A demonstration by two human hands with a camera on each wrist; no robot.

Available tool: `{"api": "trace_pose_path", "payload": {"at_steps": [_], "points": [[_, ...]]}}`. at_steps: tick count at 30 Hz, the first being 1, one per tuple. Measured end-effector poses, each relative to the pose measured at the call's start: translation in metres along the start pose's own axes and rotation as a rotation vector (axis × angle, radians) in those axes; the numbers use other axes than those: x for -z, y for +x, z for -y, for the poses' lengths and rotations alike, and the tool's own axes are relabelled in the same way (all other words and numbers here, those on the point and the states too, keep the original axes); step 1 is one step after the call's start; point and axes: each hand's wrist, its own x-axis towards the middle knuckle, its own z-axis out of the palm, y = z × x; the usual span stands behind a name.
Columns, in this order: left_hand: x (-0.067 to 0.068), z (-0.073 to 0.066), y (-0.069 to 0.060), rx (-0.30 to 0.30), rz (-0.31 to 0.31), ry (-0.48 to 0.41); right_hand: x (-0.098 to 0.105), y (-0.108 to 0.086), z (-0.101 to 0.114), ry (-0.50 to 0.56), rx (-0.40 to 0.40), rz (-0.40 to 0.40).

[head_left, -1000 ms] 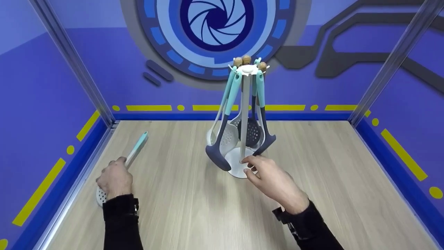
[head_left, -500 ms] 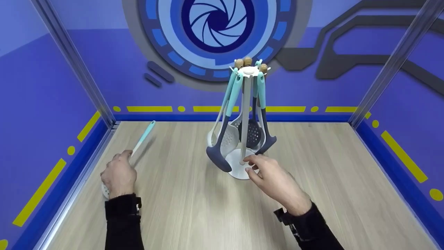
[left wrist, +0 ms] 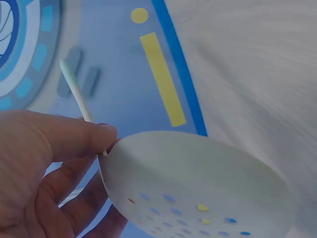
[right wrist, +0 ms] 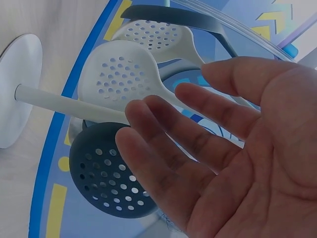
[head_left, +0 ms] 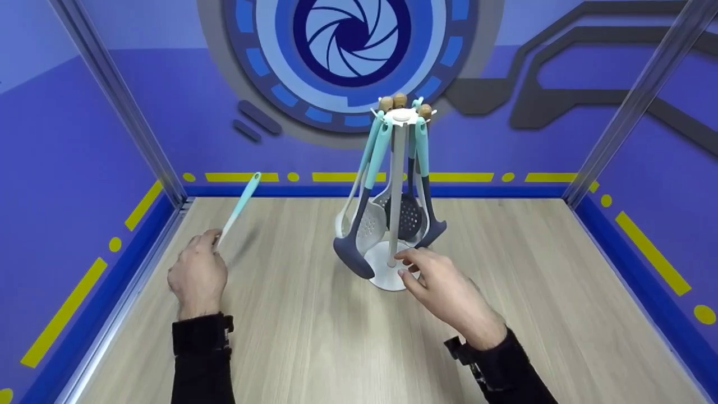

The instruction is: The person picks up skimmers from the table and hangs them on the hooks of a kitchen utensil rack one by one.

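In my left hand is a white skimmer with a mint-green handle, pinched between thumb and fingers at its neck. The left wrist view shows its perforated bowl tilted above the table; from the head the hand covers that bowl. A white utensil stand holds several hanging tools. Close to its pole my right hand hovers with loosely bent fingers and nothing in them; whether a fingertip touches the pole I cannot tell. A dark skimmer and a white skimmer hang beyond those fingers.
Dark-headed utensils stick out low on the stand's front left and right. Its round white base stands on the wooden table. Blue patterned walls with metal corner posts enclose the back and sides.
The left hand has lifted the skimmer off the table, moving it slightly right and away from me, with its handle end rising. My right hand stays almost still beside the stand.
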Motion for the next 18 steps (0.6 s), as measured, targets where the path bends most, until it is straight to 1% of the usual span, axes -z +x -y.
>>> {"api": "trace_pose_path", "payload": {"at_steps": [2, 10, 18], "points": [[0.002, -0.004, 0.000, -0.010, -0.012, -0.006, 0.001, 0.000, 0.000, 0.004, 0.000, -0.004], [0.009, -0.021, 0.000, -0.047, -0.021, -0.020, 0.003, 0.000, 0.001, -0.004, 0.005, -0.024], [0.009, -0.036, -0.004, -0.139, -0.085, -0.047, 0.005, -0.002, 0.002, -0.028, 0.006, -0.049]]}}
